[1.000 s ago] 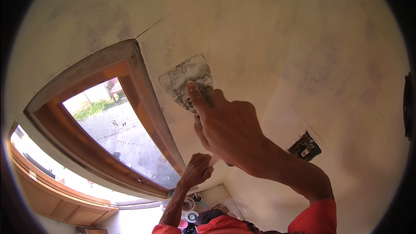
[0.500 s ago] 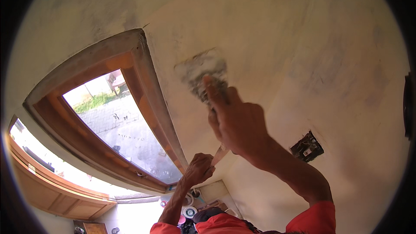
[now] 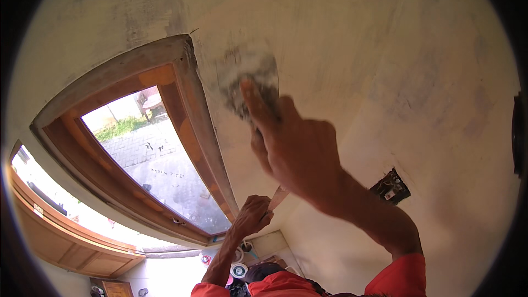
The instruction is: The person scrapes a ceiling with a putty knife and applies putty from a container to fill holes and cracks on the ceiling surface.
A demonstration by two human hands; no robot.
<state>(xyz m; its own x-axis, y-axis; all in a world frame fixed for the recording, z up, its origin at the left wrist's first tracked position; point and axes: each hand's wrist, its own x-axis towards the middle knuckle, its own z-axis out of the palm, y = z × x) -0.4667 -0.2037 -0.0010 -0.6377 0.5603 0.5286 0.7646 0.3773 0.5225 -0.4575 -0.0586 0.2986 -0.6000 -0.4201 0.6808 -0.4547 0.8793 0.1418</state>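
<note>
My right hand [image 3: 302, 154] is wrapped round the handle of a putty knife [image 3: 250, 74], its index finger stretched along the blade. The wide, smeared blade lies against the cream wall [image 3: 330, 38], just right of the window frame's upper corner. Lower down, my left hand [image 3: 254, 214] is closed round a second flat scraper [image 3: 279, 197]. Only part of its pale blade shows between my two hands; the rest is hidden by my fingers and right hand.
A wooden-framed window [image 3: 190, 104] fills the left side, with paving outside. Right of my forearm is an open electrical box [image 3: 391, 187] in the wall. A round container [image 3: 239, 270] and other items stand below. A wooden cabinet [image 3: 118, 287] is at lower left.
My right hand has slid the putty knife a little left and upward along the wall, and the blade has turned more upright. My left hand has barely moved.
</note>
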